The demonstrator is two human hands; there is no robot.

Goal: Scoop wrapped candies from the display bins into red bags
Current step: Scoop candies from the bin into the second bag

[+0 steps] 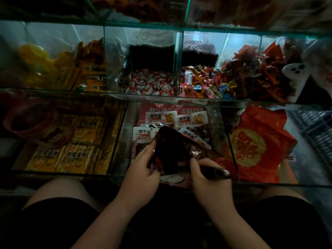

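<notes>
The left hand (142, 169) grips the left edge of a dark red bag (170, 148). The right hand (206, 178) pinches its right edge, fingers also curled round a slim dark object (218, 172). The bag hangs over the front middle bin's near edge (172, 177). Red-and-white wrapped candies (149, 83) fill the bin behind it.

Bag (170, 150) interior too dark to read. Can't ID the dark object (215, 172) in my right hand (208, 182). Above bag, top bins (143, 8) cropped.
</notes>
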